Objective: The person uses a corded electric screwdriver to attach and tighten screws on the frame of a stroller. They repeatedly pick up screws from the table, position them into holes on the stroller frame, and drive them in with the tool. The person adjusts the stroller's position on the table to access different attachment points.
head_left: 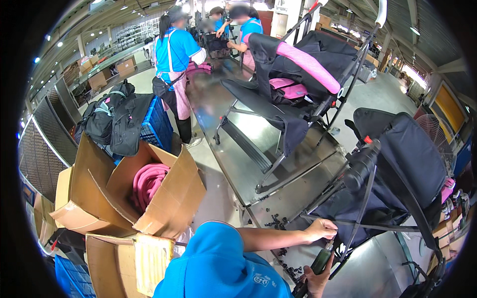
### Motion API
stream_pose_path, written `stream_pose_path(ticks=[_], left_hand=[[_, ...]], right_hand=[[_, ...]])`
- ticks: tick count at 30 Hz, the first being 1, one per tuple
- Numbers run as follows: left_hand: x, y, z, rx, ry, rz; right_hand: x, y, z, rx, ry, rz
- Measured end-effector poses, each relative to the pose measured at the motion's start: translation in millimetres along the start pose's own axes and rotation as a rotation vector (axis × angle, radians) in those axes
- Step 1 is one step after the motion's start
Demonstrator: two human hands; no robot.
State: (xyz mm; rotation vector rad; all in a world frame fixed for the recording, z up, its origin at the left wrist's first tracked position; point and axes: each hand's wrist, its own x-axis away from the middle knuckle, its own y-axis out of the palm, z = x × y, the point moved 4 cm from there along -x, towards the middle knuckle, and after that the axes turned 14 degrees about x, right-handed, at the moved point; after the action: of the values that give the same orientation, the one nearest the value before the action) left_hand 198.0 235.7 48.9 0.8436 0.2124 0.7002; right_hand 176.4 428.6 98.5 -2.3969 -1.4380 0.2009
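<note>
My right hand (317,282) is wrapped around a dark green power screwdriver (321,261), its metal tip pointing up at the frame of a black stroller (375,198). Close to that tip, my left hand (322,230) has its fingers pinched together beside a dark frame tube (366,225); whatever is between them is too small to make out. The stroller lies tilted on the metal table (380,258), its black fabric panels facing up. Small black plastic parts (279,221) are scattered on the tabletop near my left forearm.
Ahead on the table stands another black stroller (298,111) with a pink bar cover (308,64). At left, a cardboard box (171,203) holds pink tubing (149,186); black bags (117,116) sit on a blue crate (156,126). Co-workers (174,54) stand at the far end.
</note>
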Motion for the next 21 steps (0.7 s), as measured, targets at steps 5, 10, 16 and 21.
stream_pose_path(ticks=[5,10,16,21], left_hand=[[-16.8,-2.7,24.1,0.007,-0.008,-0.049],[-32.6,1.1,53.5,-0.143,0.274,-0.372],[-53.7,21.6,83.5,-0.354,0.634,-0.482],[-63.0,42.3,93.1,-0.252,0.492,-0.544]], right_hand=[[-18.5,25.9,-11.2,-0.146,0.100,0.044],[-10.6,37.4,-33.2,-0.534,0.200,-0.013],[-43.6,59.1,-65.5,-0.243,0.159,0.215],[-57.4,44.2,-39.1,-0.133,-0.016,0.232]])
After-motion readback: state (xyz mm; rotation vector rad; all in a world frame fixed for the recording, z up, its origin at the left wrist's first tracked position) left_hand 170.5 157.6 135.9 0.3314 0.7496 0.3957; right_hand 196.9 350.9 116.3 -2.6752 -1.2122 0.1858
